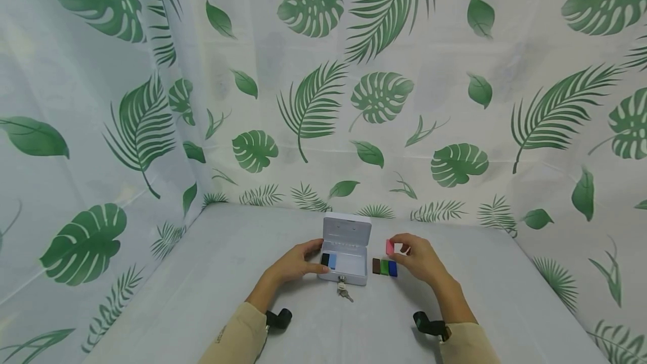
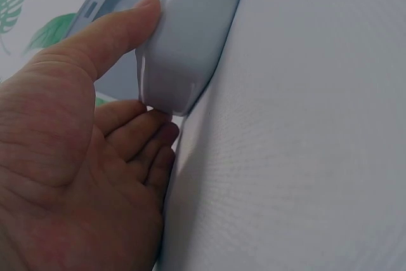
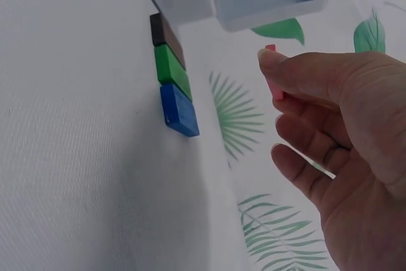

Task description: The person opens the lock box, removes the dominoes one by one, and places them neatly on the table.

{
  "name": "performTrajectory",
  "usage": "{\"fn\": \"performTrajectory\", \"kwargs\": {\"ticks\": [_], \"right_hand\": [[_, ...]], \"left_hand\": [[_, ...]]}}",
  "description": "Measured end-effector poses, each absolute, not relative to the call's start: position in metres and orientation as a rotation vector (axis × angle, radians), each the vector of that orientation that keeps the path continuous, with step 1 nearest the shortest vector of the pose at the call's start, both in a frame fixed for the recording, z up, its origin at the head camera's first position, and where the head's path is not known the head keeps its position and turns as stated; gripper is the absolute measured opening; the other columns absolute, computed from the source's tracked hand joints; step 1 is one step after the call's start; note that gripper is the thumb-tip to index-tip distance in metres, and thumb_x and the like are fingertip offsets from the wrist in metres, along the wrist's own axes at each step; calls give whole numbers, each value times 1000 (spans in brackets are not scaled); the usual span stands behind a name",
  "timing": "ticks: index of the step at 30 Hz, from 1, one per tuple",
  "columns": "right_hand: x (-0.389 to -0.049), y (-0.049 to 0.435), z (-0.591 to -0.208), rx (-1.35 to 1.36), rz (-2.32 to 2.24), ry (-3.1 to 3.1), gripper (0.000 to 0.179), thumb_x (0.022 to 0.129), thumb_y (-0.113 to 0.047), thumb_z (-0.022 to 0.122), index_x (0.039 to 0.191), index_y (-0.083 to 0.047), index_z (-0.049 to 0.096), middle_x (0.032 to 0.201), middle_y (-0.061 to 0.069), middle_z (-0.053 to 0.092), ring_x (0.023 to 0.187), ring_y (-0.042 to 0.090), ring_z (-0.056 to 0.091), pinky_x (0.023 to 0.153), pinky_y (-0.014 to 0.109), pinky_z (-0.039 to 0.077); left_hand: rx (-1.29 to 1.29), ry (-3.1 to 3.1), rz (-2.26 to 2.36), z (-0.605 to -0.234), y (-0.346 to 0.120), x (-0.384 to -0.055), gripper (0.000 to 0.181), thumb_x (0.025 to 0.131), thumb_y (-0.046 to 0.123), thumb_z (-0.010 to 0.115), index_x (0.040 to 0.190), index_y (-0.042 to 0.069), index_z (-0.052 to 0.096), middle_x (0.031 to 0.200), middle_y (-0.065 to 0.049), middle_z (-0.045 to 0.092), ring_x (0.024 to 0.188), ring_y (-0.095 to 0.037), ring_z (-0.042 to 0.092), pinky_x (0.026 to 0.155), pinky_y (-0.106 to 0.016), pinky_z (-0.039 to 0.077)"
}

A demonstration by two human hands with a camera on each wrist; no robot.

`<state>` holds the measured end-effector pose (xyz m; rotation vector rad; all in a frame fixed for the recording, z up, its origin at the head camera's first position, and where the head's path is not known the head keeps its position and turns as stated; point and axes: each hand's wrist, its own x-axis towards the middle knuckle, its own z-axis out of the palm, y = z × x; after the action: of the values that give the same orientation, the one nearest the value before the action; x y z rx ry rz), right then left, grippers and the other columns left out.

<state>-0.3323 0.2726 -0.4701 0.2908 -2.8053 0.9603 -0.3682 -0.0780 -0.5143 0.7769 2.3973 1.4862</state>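
A small white metal cash box (image 1: 355, 266) stands on the table with its lid (image 1: 346, 231) raised. Inside, at its left end, lie a black block (image 1: 325, 259) and a light blue block (image 1: 332, 262). My left hand (image 1: 295, 263) holds the box by its left side, thumb at the front rim and fingers toward the back. To the right of the box, my right hand (image 1: 417, 256) pinches a pink block (image 1: 390, 247) between thumb and fingertips, raised off the table. Below it, brown (image 3: 166, 39), green (image 3: 172, 71) and blue blocks (image 3: 179, 110) lie in a row.
A bunch of keys (image 1: 345, 293) hangs from the lock at the box's front. The table (image 1: 323, 330) has a white cover. Behind and at the sides hangs a white curtain (image 1: 323, 178) printed with green leaves.
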Motion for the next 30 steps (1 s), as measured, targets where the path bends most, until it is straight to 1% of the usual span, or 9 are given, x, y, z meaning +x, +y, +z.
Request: {"fn": "performTrajectory", "kwargs": {"ticks": [4, 11, 19, 25, 30], "right_hand": [[-333, 275, -470, 284, 961, -2810, 37, 92, -13, 79, 127, -8, 71, 111, 15, 72, 94, 24, 59, 67, 26, 53], [-333, 277, -471, 284, 974, -2824, 37, 92, -13, 79, 127, -8, 71, 109, 14, 72, 94, 24, 60, 68, 27, 54], [-332, 279, -469, 287, 976, -2822, 36, 92, -12, 78, 126, -7, 71, 107, 16, 71, 92, 23, 59, 65, 28, 51], [-331, 281, -471, 293, 974, -2828, 35, 91, -11, 78, 125, -7, 71, 106, 17, 71, 90, 23, 59, 65, 28, 52], [-331, 284, -473, 287, 972, -2843, 36, 91, -11, 79, 126, -7, 71, 105, 15, 70, 90, 24, 59, 66, 30, 52]], "left_hand": [[773, 2404, 1483, -515, -78, -369, 89, 86, 35, 86, 159, 8, 43, 163, -8, 46, 153, -31, 40, 127, -51, 32], [767, 2410, 1477, -516, -77, -369, 88, 87, 35, 86, 159, 9, 43, 163, -8, 46, 153, -32, 40, 127, -51, 32], [750, 2425, 1470, -515, -76, -369, 88, 87, 36, 86, 159, 10, 43, 163, -8, 45, 154, -32, 39, 127, -52, 31], [746, 2437, 1462, -515, -76, -369, 88, 87, 36, 86, 159, 10, 43, 163, -8, 46, 153, -32, 40, 127, -51, 31], [747, 2437, 1463, -515, -76, -369, 88, 86, 36, 86, 159, 10, 43, 163, -8, 46, 153, -32, 40, 127, -52, 32]]}}
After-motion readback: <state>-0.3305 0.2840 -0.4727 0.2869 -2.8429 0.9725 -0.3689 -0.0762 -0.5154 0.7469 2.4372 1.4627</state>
